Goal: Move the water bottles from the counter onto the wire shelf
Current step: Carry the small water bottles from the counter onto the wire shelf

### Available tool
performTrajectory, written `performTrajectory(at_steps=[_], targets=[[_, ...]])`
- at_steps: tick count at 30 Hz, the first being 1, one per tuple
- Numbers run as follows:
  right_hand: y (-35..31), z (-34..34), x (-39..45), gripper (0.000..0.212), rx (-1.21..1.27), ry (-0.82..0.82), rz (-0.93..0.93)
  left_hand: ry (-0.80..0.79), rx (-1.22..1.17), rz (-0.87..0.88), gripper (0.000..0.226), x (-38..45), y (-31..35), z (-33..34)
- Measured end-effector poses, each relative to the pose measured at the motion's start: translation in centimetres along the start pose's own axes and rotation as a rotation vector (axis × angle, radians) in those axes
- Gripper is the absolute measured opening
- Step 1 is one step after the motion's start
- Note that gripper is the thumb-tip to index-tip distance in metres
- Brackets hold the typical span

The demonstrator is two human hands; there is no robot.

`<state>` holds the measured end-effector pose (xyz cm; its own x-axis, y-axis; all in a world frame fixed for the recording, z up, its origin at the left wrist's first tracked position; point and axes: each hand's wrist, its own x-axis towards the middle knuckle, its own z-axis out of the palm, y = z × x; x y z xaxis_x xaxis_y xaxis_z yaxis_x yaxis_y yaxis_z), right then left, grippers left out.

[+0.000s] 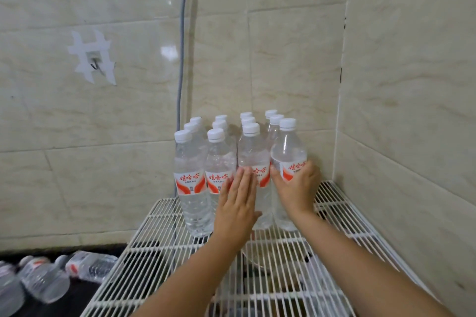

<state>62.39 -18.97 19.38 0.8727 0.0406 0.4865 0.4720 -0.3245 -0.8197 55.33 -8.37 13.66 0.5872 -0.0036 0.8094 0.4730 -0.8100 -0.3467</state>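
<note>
Several clear water bottles with white caps and red-and-white labels stand upright in rows at the back of the white wire shelf, against the tiled corner. My right hand grips the front right bottle around its label. My left hand lies flat with straight fingers against the front bottles, touching the one second from the right. The front left bottle stands free. Several more bottles lie on their sides on the dark counter at the lower left.
Tiled walls close in the shelf at the back and right. A grey cable runs down the wall behind the bottles. A taped hook sits on the left wall. Dark objects show dimly below the shelf wires.
</note>
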Motion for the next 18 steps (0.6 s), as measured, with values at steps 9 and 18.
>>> performTrajectory(at_steps=[9, 18], targets=[[0.0, -0.1, -1.4, 0.065, 0.008, -0.131, -0.008, 0.016, -0.02, -0.004, 0.141, -0.8, -1.4, 0.7], [0.6, -1.7, -2.7, 0.068, -0.078, -0.185, -0.009, -0.009, -0.039, -0.006, 0.139, -1.1, -1.6, 0.8]])
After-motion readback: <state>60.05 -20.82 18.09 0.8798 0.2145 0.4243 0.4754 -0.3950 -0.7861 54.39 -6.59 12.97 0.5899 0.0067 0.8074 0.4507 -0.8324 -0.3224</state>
